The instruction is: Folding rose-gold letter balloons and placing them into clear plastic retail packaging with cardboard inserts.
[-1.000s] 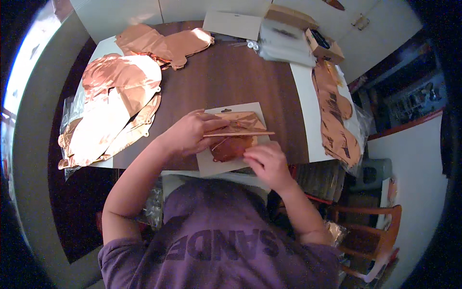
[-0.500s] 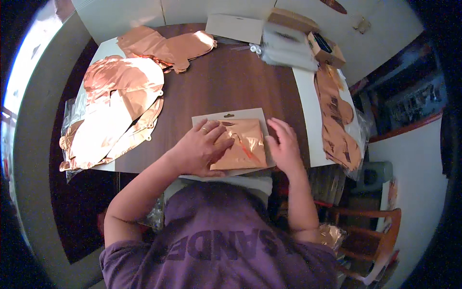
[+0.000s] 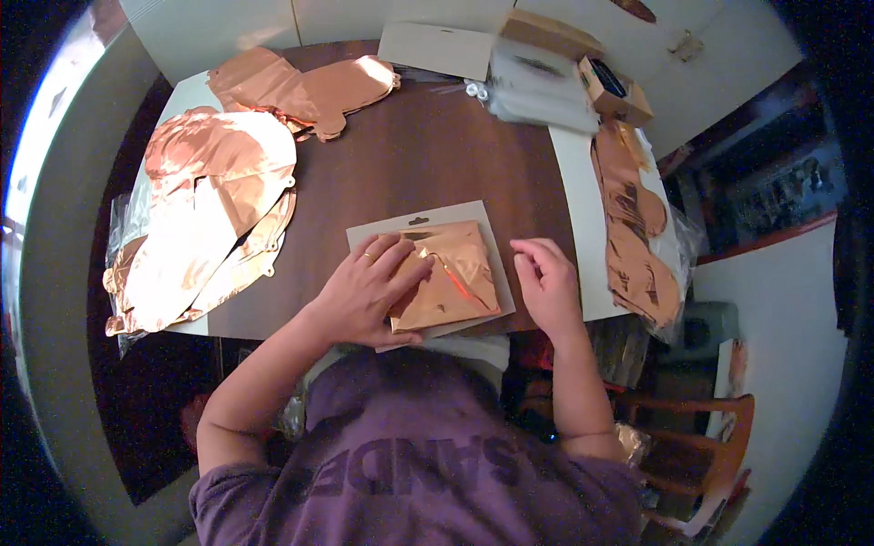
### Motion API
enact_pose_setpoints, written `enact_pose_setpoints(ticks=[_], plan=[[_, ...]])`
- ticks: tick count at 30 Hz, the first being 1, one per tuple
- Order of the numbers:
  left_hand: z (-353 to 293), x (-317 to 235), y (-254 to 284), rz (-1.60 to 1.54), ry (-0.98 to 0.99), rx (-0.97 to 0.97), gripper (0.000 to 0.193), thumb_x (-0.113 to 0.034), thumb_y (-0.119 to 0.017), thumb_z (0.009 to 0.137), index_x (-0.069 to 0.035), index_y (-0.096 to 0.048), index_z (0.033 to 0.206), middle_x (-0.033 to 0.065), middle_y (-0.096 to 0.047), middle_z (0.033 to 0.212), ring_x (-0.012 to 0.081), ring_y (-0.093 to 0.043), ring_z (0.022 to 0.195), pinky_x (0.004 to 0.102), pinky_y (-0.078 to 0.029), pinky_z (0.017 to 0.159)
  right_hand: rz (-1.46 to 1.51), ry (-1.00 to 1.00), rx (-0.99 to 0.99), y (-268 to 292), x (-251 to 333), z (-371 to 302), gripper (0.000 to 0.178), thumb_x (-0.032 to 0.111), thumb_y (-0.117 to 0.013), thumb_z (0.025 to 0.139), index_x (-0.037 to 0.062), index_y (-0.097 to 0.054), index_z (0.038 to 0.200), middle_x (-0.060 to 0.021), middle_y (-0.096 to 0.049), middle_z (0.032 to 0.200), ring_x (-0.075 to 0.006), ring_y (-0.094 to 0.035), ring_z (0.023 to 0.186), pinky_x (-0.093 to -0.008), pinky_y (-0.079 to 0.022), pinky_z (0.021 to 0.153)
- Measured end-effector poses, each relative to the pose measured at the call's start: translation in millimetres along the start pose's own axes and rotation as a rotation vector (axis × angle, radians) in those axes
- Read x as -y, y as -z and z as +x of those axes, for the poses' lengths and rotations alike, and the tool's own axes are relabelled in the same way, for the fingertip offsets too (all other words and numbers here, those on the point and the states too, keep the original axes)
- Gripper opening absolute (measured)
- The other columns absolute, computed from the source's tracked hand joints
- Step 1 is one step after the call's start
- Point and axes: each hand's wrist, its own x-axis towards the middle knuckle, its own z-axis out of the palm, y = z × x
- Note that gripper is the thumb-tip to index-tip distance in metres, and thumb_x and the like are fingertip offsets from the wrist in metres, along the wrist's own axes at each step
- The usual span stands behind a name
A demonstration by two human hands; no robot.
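Observation:
A folded copper-coloured foil balloon (image 3: 455, 296) lies on a pale backing card (image 3: 369, 219) with a hanger slot, at the table's near edge. An orange-red strip (image 3: 460, 284) runs slantwise over the foil. My left hand (image 3: 371, 287) holds the foil and card at their left side, its fingers bent over the foil and its thumb along the near edge. Right of the card, apart from it, my right hand (image 3: 549, 284) is loosely closed, fingertips near the thumb. I see nothing in it.
Copper foil balloons lie flat in piles at the left (image 3: 218, 155), the back left (image 3: 314, 91) and the right (image 3: 628, 218). Along the back are a pale card (image 3: 437, 47), clear plastic bags (image 3: 542, 86) and an opened cardboard box (image 3: 628, 105). A wooden chair (image 3: 728, 446) stands at the lower right.
The card and folded foil have turned slightly and shifted left in the picture with my left hand on them. My right hand has moved off the card's right edge and its fingers have curled in.

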Motion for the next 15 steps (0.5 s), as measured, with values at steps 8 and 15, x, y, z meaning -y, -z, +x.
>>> enact_pose_setpoints(ticks=[8, 15], plan=[[1.4, -3.9, 2.2, -0.049, 0.004, -0.002, 0.101, -0.074, -0.063, 0.066, -0.005, -0.043, 0.137, 0.0243, -0.044, 0.132, 0.0429, -0.037, 0.128, 0.0531, -0.028, 0.109, -0.203, 0.200, -0.039, -12.1, -0.6, 0.0, 0.021, 0.015, -0.066, 0.084, 0.0019, -0.065, 0.101, -0.0131, -0.065, 0.100, -0.0334, -0.062, 0.091, -0.0416, -0.049, 0.081], [3.3, -19.6, -3.3, -0.115, 0.213, -0.050, 0.093, -0.069, -0.059, 0.076, -0.002, -0.041, 0.138, 0.0262, -0.038, 0.139, 0.0453, -0.032, 0.132, 0.0545, -0.026, 0.110, -0.350, 0.188, -0.009, -20.8, 2.1, 1.1, 0.021, 0.011, -0.067, 0.081, 0.0039, -0.065, 0.100, -0.0089, -0.064, 0.099, -0.0301, -0.059, 0.088, -0.0397, -0.046, 0.081]])
